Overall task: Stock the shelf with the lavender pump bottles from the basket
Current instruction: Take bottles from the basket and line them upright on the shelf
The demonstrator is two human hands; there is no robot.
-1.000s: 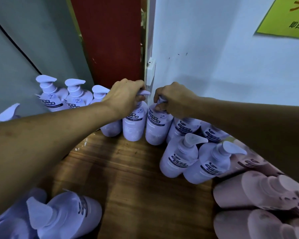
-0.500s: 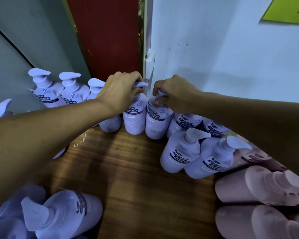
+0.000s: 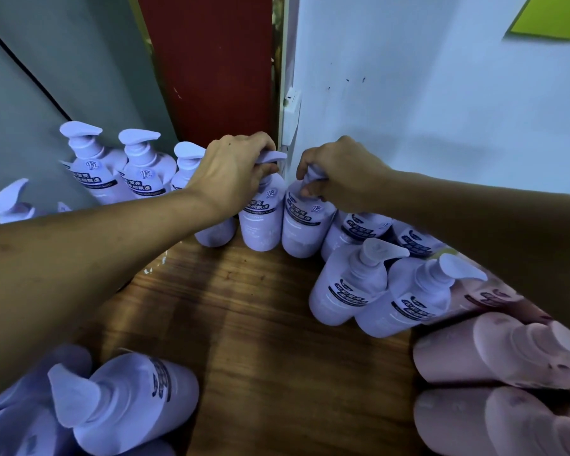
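Under the red board (image 3: 211, 77), our left hand (image 3: 234, 172) grips the left bottle (image 3: 260, 225) by its pump and our right hand (image 3: 339, 172) grips the right bottle (image 3: 305, 232), with other bottles (image 3: 145, 176) tight on both sides and bare shelf (image 3: 260, 324) nearer us.

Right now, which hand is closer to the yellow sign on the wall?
The right hand. It grips the pump of a lavender bottle, below and left of the yellow sign; the left hand grips the neighbouring bottle, farther left.
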